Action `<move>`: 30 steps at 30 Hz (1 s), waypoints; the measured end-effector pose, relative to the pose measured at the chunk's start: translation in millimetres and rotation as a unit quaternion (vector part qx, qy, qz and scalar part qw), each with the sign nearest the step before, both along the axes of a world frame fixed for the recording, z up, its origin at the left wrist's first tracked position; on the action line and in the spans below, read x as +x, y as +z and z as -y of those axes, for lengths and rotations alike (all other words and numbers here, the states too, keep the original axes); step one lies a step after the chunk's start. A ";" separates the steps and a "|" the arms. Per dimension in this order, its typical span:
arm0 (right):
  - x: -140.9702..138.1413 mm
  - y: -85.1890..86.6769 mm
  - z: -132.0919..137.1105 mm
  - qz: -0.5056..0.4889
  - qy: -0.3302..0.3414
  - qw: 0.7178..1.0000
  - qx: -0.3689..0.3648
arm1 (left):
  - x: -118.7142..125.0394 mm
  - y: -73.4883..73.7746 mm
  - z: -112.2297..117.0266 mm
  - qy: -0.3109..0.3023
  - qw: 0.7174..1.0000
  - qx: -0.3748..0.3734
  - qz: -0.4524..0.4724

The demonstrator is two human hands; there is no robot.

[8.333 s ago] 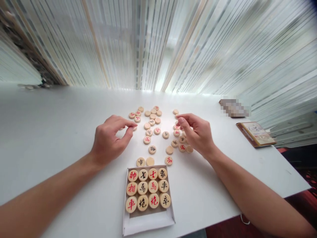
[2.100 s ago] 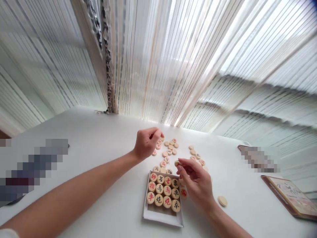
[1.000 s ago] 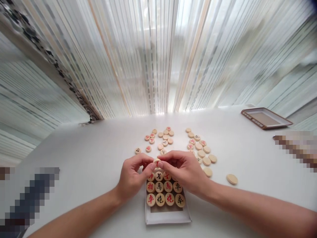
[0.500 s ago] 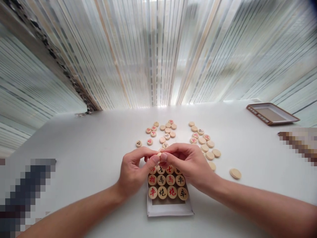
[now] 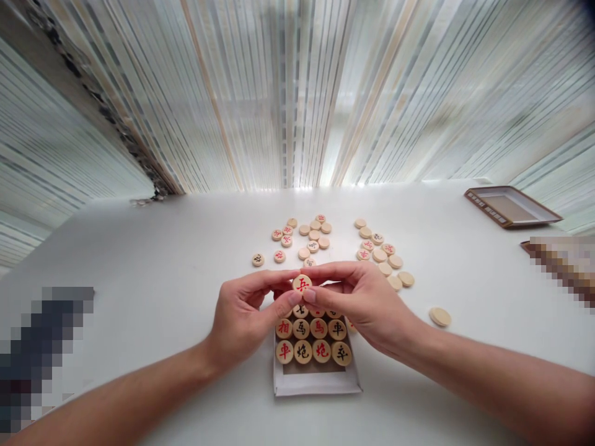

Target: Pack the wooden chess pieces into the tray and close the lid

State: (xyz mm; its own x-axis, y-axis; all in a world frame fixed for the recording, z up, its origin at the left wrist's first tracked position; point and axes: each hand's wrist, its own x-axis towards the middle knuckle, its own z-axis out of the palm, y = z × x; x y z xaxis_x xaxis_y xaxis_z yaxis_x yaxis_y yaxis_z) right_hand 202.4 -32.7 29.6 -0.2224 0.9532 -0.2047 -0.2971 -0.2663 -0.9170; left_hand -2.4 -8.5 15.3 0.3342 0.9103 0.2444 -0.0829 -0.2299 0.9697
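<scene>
My left hand point(image 5: 244, 313) and my right hand point(image 5: 367, 303) meet above a small white box point(image 5: 317, 384). Together they pinch one round wooden chess piece with a red character point(image 5: 302, 285), its face turned toward me. The box below holds several round pieces in rows, red and black characters up; my fingers hide its far row. Loose wooden pieces point(image 5: 309, 238) lie scattered on the white table point(image 5: 162, 260) beyond my hands, some face down.
One blank piece point(image 5: 439, 316) lies alone to the right. A brown-rimmed box lid point(image 5: 511, 207) sits at the far right, with a blurred patch below it. Another blurred patch is at the near left. Striped curtains hang behind the table.
My hands came together from apart and lifted the red piece a little, turning its face toward me. The view has tilted down slightly.
</scene>
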 end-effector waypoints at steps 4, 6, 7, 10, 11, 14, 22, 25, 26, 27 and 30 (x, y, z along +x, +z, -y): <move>0.4 0.6 -0.2 -0.016 0.004 1.000 0.012 | 1.0 3.7 1.3 -0.006 1.000 0.013 0.002; 0.2 1.4 0.0 -0.021 0.013 0.999 0.032 | 1.5 5.0 1.9 -0.008 1.000 0.020 0.002; 0.1 1.8 0.1 -0.017 0.016 0.999 0.041 | 1.5 5.2 2.0 -0.009 1.000 0.025 0.001; 0.2 2.8 0.3 0.014 0.014 0.999 0.050 | 0.3 3.7 1.4 -0.009 0.998 0.061 -0.018; 0.4 2.9 0.3 0.025 0.012 0.999 0.046 | -0.3 2.8 1.1 -0.007 0.996 0.080 -0.030; 1.1 3.0 -0.2 0.045 0.014 0.998 0.033 | -2.1 1.0 0.6 -0.014 0.988 0.139 -0.061; 2.0 5.1 0.2 0.042 0.035 0.998 0.041 | -3.7 0.9 1.8 -0.034 0.975 0.205 -0.081; 0.9 7.7 0.9 0.037 0.045 0.998 0.031 | -4.0 0.3 0.8 -0.034 0.976 0.196 -0.084; 0.4 8.6 1.0 0.035 0.050 0.998 0.023 | -4.2 0.1 0.5 -0.035 0.977 0.191 -0.084; -0.1 9.3 1.2 0.033 0.054 0.998 0.014 | -4.3 -0.1 0.3 -0.036 0.978 0.187 -0.084; -1.2 10.3 1.7 0.022 0.067 0.998 -0.004 | -4.7 -0.2 0.7 -0.040 0.978 0.186 -0.081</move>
State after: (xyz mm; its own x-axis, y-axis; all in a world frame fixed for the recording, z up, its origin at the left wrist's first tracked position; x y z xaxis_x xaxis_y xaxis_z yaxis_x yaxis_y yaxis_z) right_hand 201.1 -34.4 39.9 -0.3381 0.9139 -0.2244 -0.2185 -0.3082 -0.9259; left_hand -7.1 -9.2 15.0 0.4633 0.7374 0.4915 0.0330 -0.5686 0.8220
